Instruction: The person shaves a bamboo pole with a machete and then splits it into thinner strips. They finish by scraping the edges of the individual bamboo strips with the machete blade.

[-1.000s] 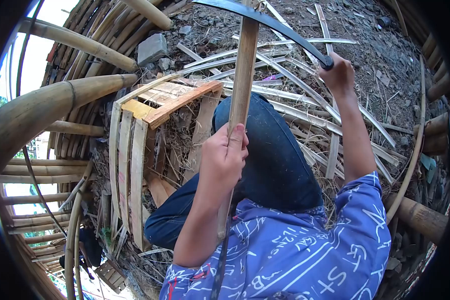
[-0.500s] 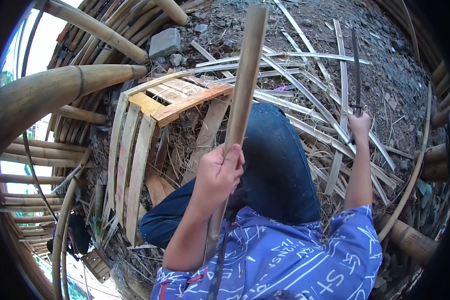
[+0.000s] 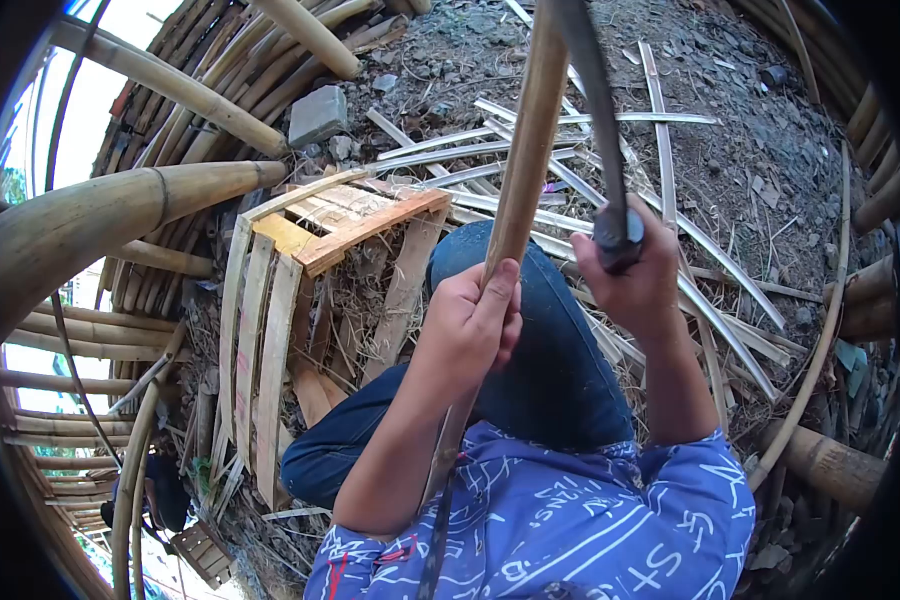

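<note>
My left hand is closed round a long split bamboo strip, thumb lying along it. The strip slants upright past my bent knee, its lower end along my shirt and its top cut off by the frame edge. In my right hand is the dark handle of a machete, fingers wrapped round it. Its long dark blade points up and away, overlapping the strip near the top of the view.
A slatted wooden crate stands to the left of my knee. Thin split bamboo strips lie crisscrossed on the littered ground ahead. A grey block sits behind the crate. Thick bamboo poles jut in at left; more poles lie at right.
My right hand has brought the machete up and in from the right, close to the bamboo strip. My left hand and the strip have shifted slightly right.
</note>
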Motion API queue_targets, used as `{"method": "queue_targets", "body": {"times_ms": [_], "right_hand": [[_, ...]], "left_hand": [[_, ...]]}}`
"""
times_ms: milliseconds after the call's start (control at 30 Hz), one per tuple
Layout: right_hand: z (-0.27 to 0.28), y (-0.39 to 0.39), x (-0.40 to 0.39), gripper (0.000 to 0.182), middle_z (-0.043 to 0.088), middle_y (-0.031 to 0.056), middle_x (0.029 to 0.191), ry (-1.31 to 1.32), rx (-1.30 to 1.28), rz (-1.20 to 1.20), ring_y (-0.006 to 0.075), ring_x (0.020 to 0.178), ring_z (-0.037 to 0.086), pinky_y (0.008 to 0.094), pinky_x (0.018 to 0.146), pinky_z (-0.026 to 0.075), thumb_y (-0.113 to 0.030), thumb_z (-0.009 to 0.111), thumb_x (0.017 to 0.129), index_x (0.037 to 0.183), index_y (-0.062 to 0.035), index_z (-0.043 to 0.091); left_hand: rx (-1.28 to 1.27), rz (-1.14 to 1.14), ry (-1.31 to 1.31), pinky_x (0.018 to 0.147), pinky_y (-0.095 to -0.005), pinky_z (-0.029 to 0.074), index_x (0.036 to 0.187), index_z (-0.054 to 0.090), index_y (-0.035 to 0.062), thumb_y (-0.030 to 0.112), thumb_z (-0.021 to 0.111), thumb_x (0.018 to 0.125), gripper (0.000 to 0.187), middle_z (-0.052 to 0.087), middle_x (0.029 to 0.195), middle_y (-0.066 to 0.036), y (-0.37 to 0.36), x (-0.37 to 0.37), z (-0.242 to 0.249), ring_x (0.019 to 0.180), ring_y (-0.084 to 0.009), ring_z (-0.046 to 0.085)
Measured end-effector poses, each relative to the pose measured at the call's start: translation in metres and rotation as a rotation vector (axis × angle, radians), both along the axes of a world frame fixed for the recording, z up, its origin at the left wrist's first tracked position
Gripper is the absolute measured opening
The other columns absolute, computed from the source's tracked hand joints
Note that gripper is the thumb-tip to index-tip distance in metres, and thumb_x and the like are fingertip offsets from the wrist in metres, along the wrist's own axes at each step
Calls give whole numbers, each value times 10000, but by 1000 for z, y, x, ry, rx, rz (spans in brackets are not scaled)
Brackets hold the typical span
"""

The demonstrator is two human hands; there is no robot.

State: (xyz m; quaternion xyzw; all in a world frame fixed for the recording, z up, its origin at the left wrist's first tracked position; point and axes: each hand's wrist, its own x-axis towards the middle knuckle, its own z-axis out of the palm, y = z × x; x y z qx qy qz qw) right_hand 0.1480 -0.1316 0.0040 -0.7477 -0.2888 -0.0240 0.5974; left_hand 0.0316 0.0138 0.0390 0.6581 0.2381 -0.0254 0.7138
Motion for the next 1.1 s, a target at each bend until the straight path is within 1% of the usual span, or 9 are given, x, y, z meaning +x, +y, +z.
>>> {"method": "queue_targets", "body": {"times_ms": [100, 133, 167, 267, 600, 667, 767, 933, 1100], "right_hand": [[11, 1, -2, 188, 586, 102, 634, -57, -90, 124, 152, 534, 583, 296, 530, 466, -29, 712, 694, 843, -28, 598], [7, 1, -1, 169, 568, 138, 637, -67, -109, 155, 267, 549, 597, 336, 541, 476, -8, 673, 665, 813, -26, 594], [3, 2, -1, 169, 568, 138, 637, -72, -108, 153, 267, 549, 597, 336, 541, 476, -8, 673, 665, 813, -26, 594], [-3, 7, -1, 151, 566, 177, 656, -234, -307, 192, 387, 650, 601, 436, 566, 471, -34, 606, 636, 768, -24, 535], [-19, 20, 33, 152, 589, 154, 620, -387, -399, 68, 343, 611, 630, 443, 571, 499, -57, 641, 633, 732, -50, 527], [-21, 22, 55, 107, 600, 156, 619, -348, -373, -43, 325, 601, 637, 431, 566, 504, -41, 644, 660, 718, -49, 555], [-24, 22, 94, 39, 612, 154, 622, -307, -373, -171, 320, 580, 624, 391, 545, 481, -29, 617, 720, 756, -40, 613], [-9, 8, 58, 61, 565, 73, 560, -140, -249, 16, 115, 497, 528, 301, 491, 415, -6, 615, 715, 769, -35, 617], [5, 14, 32, 71, 572, 148, 579, -142, -256, 113, 276, 545, 603, 364, 542, 472, -56, 641, 660, 699, -24, 591]], "left_hand": [[-121, -7, 40, 392, -205, 323, 762, 471, 77, 406, 431, 1006, 412, 419, 534, 23, 6, 1, -1, 409, -50, 374], [-141, 0, 36, 393, -202, 297, 763, 464, 84, 402, 433, 1006, 401, 395, 539, 34, 6, 1, -1, 416, -40, 339], [-162, 9, 33, 394, -199, 271, 765, 456, 91, 397, 436, 1007, 391, 371, 543, 45, 7, 0, -2, 424, -30, 303], [-184, -26, -1, 399, -196, 250, 780, 451, 93, 368, 437, 1012, 360, 359, 555, 53, 8, -2, -5, 436, -21, 308], [69, 10, -60, 412, -190, 235, 806, 456, 91, 323, 451, 1012, 311, 345, 578, 67, 2, -8, -14, 455, -9, 309], [93, 37, -12, 449, -223, 328, 761, 487, 35, 272, 452, 1009, 345, 456, 585, 18, 1, -10, -10, 506, -36, 406], [125, 41, -51, 414, -182, 258, 801, 456, 88, 329, 456, 1010, 318, 366, 581, 61, -1, -12, -15, 462, -9, 337], [-38, 35, -34, 408, -186, 250, 799, 455, 89, 324, 444, 1014, 319, 364, 573, 58, 4, -7, -9, 451, -13, 327], [-131, -4, -17, 403, -190, 239, 796, 448, 86, 309, 440, 1017, 314, 353, 564, 55, 4, -7, -12, 442, -16, 318]]}}
